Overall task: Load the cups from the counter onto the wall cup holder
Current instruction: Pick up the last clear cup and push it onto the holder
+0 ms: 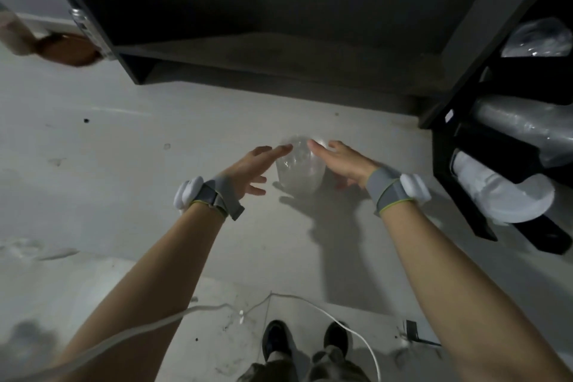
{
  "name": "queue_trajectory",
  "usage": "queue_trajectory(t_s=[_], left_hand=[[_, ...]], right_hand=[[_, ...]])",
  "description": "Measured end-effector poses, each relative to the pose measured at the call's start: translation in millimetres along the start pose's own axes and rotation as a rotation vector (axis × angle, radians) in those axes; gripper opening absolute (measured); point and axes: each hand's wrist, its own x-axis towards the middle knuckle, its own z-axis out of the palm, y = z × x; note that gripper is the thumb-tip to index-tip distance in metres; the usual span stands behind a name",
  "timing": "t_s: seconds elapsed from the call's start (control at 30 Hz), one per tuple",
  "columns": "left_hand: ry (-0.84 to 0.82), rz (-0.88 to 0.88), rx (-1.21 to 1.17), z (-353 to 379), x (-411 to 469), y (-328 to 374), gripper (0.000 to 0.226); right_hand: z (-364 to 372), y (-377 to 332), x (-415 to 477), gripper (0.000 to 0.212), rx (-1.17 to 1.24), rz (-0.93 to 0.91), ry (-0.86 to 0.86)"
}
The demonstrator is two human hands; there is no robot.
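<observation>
1. Item: stack of clear plastic cups [299,169], apparently in a thin film sleeve, lying on the pale bench [124,164] in front of a dark cabinet, between the two hands.
2. Handling, as judged: light, thin-walled, easily dented; the film looks slick, and the nested cups may slide apart if tilted.
3. Where to hold, as judged: both sides of the stack, mid-length, with even, gentle pressure.
4. Left hand [251,170]: grip spread wide, fingers straight, index tip at or just beside the stack's far end; contact cannot be told through the blur.
5. Right hand [339,164]: grip likewise released, palm turned toward the stack, nothing enclosed.
6. Destination: black wall cup holder [465,164], at right, already carrying sleeved stacks.
</observation>
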Motion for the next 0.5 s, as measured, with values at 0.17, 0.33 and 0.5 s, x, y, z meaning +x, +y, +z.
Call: queue_trajectory(t_s=[0.17,0.33,0.5], left_hand=[[-0.076,-0.008,0.01,10,18,-8,0.08],[-0.085,0.015,-0.07,20,23,-6,0.065],[-0.117,-0.011,-0.136,25,19,7,0.064]], right_hand=[[10,3,20,0.087,0.073,0.026,-0.098],[11,4,27,0.081,0.173,0.026,-0.148],[5,4,17,0.09,0.261,-0.001,-0.162]])
